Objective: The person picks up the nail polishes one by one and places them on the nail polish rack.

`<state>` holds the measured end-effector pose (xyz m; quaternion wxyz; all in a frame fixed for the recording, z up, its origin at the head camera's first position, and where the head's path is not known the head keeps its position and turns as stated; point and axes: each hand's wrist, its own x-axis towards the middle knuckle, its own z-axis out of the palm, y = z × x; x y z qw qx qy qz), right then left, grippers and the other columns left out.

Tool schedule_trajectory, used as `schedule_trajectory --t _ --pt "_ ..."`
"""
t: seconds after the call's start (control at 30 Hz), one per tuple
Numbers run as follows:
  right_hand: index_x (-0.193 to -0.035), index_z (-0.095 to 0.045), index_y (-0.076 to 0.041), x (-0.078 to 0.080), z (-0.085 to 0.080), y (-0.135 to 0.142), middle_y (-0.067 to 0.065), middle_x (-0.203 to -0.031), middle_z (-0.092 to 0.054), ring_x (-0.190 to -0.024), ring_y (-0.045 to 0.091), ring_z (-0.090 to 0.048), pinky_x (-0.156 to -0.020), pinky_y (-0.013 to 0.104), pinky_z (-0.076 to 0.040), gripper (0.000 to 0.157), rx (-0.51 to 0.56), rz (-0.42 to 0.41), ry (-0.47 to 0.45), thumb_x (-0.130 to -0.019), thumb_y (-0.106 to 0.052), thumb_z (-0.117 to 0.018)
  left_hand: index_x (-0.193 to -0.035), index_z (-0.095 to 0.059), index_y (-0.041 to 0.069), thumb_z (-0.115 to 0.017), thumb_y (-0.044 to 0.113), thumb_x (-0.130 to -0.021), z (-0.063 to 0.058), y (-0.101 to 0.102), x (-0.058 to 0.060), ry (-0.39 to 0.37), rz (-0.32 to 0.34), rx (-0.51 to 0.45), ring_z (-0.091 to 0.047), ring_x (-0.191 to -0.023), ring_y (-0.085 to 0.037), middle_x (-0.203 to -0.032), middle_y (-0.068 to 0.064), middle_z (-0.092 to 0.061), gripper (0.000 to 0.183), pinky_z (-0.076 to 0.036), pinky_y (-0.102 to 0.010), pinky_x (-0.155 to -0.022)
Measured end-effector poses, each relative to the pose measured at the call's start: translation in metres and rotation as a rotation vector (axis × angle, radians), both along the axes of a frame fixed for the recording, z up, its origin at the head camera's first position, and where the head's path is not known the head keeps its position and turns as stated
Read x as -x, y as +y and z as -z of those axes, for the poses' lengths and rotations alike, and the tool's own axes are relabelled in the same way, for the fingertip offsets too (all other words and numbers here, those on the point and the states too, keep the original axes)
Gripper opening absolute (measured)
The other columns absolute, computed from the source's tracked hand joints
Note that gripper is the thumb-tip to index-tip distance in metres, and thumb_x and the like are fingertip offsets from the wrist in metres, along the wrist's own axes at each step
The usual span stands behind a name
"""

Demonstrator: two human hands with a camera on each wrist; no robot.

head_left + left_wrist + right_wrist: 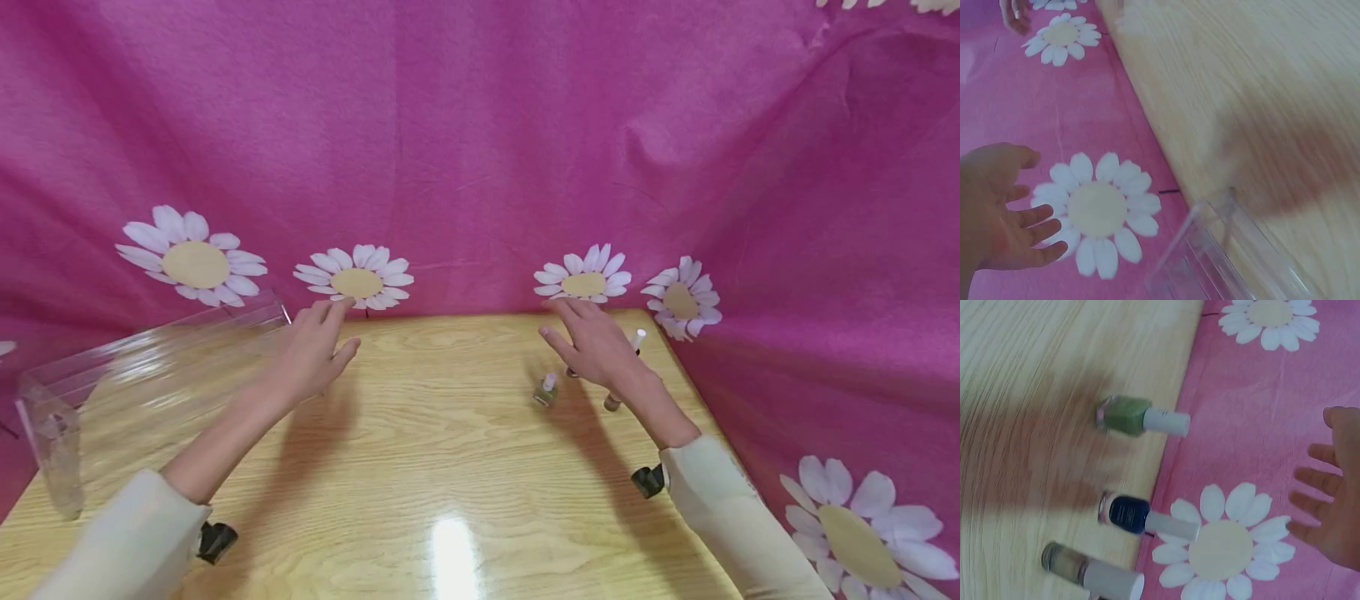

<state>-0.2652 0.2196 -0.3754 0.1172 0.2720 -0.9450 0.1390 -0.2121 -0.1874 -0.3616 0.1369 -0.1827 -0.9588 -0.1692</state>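
My left hand (311,350) hovers over the table with fingers extended, holding nothing. Close beside it is a clear acrylic tiered rack (71,371), whose end also shows in the left wrist view. My right hand (596,346) is held above several nail polish bottles, fingers loosely spread and touching none. A green nail polish bottle (1125,415) with a white cap stands nearest the table's middle. Beside it are a dark blue bottle (1129,512) and a beige-looking bottle (1066,562), both white-capped. In the head view, my right hand and forearm partly hide the bottles.
The wood-grain table (420,433) ends at a pink cloth (480,167) printed with white daisies, which hangs behind it and along the right side. Black wrist cameras (217,542) are worn at both sleeve cuffs. A bright light reflection lies on the table's near part.
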Motion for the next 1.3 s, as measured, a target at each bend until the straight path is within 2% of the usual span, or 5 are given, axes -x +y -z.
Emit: schedule_trajectory --t 0.23,0.43,0.73,1.07,1.3 --pt "-0.127 -0.060 -0.005 -0.003 0.002 -0.024 0.013 -0.123 -0.064 -0.115 0.031 -0.058 -0.093 0.049 -0.045 0.041 0.027 -0.042 -0.035 -0.104 -0.037 -0.050 -0.132 -0.046 -0.011 -0.062 0.014 -0.096 0.006 -0.033 -0.023 -0.049 -0.020 -0.044 -0.049 -0.113 -0.052 -0.120 -0.036 -0.053 0.047 -0.038 -0.062 -0.094" --pt "-0.123 -0.062 -0.005 -0.005 0.009 -0.042 0.011 -0.111 -0.068 -0.105 0.028 -0.064 -0.090 0.046 -0.047 0.037 0.025 -0.093 -0.056 -0.103 -0.034 -0.051 -0.125 -0.052 -0.006 -0.067 0.012 -0.092 0.018 -0.052 -0.033 -0.024 -0.011 -0.083 -0.053 -0.114 -0.049 -0.122 -0.031 -0.056 0.040 -0.041 -0.062 -0.093" --pt "-0.123 -0.064 -0.009 -0.008 0.017 -0.063 0.008 -0.105 -0.069 -0.094 0.022 -0.065 -0.076 0.045 -0.051 0.038 0.015 -0.045 -0.091 -0.103 -0.039 -0.050 -0.127 -0.051 -0.006 -0.067 0.015 -0.093 0.034 -0.083 -0.057 -0.059 -0.084 -0.095 -0.053 -0.113 -0.051 -0.122 -0.030 -0.056 0.043 -0.042 -0.064 -0.087" --pt "-0.100 -0.065 -0.012 -0.009 0.033 -0.089 0.001 -0.096 -0.064 -0.091 0.018 -0.060 -0.077 0.039 -0.050 0.024 0.013 -0.113 -0.095 -0.102 -0.033 -0.053 -0.125 -0.048 -0.011 -0.064 0.013 -0.096 0.057 -0.122 -0.084 -0.138 -0.149 -0.106 -0.053 -0.105 -0.053 -0.116 -0.036 -0.053 0.041 -0.042 -0.066 -0.082" --pt "-0.102 -0.067 -0.010 -0.010 0.042 -0.111 0.002 -0.096 -0.065 -0.093 0.021 -0.058 -0.084 0.038 -0.047 0.024 -0.024 -0.176 -0.051 -0.102 -0.030 -0.054 -0.124 -0.046 -0.009 -0.060 0.019 -0.099 0.070 -0.154 -0.106 -0.210 -0.248 -0.080 -0.056 -0.096 -0.054 -0.113 -0.037 -0.053 0.040 -0.045 -0.063 -0.071"
